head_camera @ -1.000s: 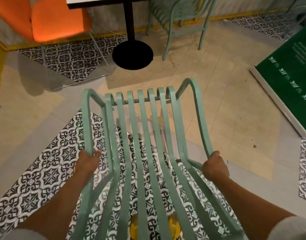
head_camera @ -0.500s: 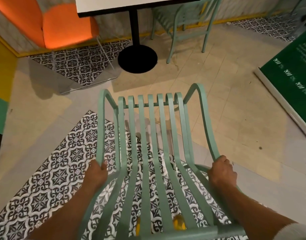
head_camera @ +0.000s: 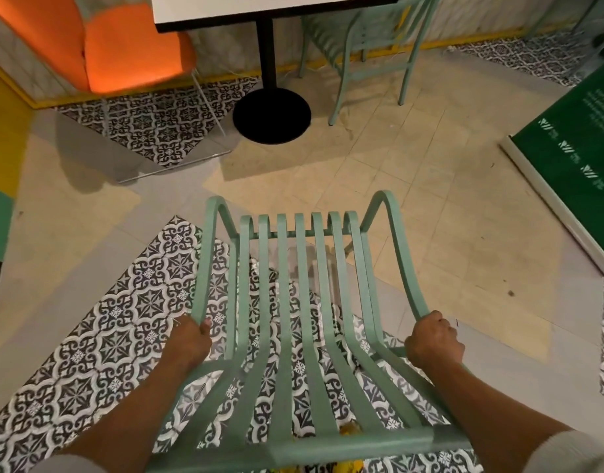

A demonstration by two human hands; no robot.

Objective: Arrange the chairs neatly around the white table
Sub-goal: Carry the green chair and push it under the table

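Note:
A mint-green slatted metal chair [head_camera: 302,319] fills the lower middle, its seat front pointing toward the white table [head_camera: 259,8] at the top. My left hand [head_camera: 189,339] grips the chair's left armrest and my right hand [head_camera: 433,339] grips the right armrest. The table stands on a black post with a round black base [head_camera: 271,116]. A second mint-green chair [head_camera: 362,52] sits at the table's right side. An orange padded chair [head_camera: 123,46] stands at its left. Open floor lies between my chair and the table base.
A green banner with a white bottom rail [head_camera: 573,172] lies on the floor at the right. Patterned black-and-white tile patches [head_camera: 106,336] cover parts of the beige floor. A yellow and green wall edge [head_camera: 0,165] runs along the left.
The table, its base and both far chairs have shifted lower and larger in view; the chair in my hands has moved forward toward the table. Both grips are unchanged.

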